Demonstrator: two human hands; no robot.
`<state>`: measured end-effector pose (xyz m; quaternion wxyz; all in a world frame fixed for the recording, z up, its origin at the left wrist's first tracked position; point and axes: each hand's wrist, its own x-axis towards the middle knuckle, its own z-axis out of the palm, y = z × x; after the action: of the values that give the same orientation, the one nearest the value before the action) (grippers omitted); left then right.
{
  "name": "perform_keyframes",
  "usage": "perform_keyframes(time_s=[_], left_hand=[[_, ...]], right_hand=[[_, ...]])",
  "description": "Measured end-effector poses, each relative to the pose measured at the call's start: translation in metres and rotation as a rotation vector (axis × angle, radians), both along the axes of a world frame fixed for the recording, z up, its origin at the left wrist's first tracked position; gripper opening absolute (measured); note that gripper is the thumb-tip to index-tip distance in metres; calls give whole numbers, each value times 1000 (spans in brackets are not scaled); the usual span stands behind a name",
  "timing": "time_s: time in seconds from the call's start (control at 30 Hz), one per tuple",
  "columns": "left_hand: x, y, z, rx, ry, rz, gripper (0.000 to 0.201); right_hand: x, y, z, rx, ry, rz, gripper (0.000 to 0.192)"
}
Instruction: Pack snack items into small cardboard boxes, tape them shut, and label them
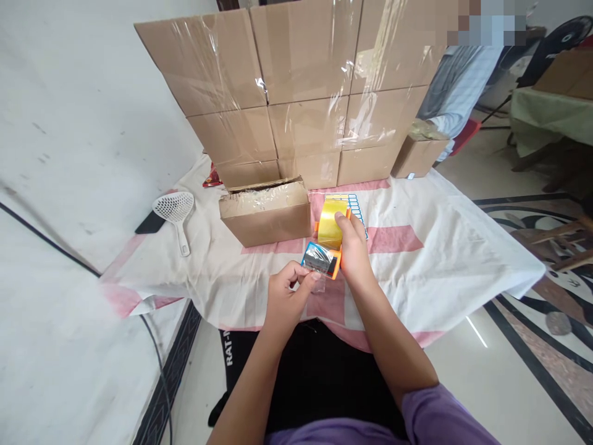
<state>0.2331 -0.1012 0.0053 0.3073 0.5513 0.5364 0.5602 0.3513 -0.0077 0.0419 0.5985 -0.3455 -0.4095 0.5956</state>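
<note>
My right hand [353, 244] is closed around an orange and blue tape dispenser [334, 271] fitted with a roll of yellowish clear packing tape [330, 222]. Between the thumb and fingers of my left hand [291, 287] is the loose end of the clear tape [318, 283], which hangs from the dispenser's front edge. A cardboard box [269, 216] with a torn, taped upper edge stands on the table just beyond my left hand. Partly behind the tape roll lies a sheet of blue-edged labels [356, 207].
Stacked, taped cardboard boxes [306, 74] form a wall at the back of the cloth-covered table [445, 266]. On the left a white slotted skimmer [175, 213] rests over a dark object. A co-worker in a light shirt [463, 86] is behind a small carton [419, 154] at right.
</note>
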Motion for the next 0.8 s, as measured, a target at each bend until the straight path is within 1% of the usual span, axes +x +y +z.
perform_keyframes(time_s=[0.13, 0.23, 0.33, 0.43, 0.63, 0.7, 0.8], left_hand=[[-1, -2, 3, -27, -50, -72, 31], [-2, -5, 6, -44, -84, -118, 34], [-2, -8, 11, -65, -84, -86, 37], [0, -9, 18, -83, -37, -52, 36], [-1, -13, 30, -63, 58, -7, 35], [-2, -12, 31, -74, 53, -24, 35], [-2, -11, 31, -82, -16, -92, 33]], right_hand=[[1, 0, 2, 0, -9, 14, 28], [1, 0, 4, -22, 22, 15, 27], [-1, 1, 5, -76, 34, 12, 28], [-2, 1, 4, -104, 37, 20, 30], [-1, -2, 5, -61, 36, 23, 35], [0, -3, 8, -44, 45, 16, 36], [2, -4, 12, -22, 63, 4, 37]])
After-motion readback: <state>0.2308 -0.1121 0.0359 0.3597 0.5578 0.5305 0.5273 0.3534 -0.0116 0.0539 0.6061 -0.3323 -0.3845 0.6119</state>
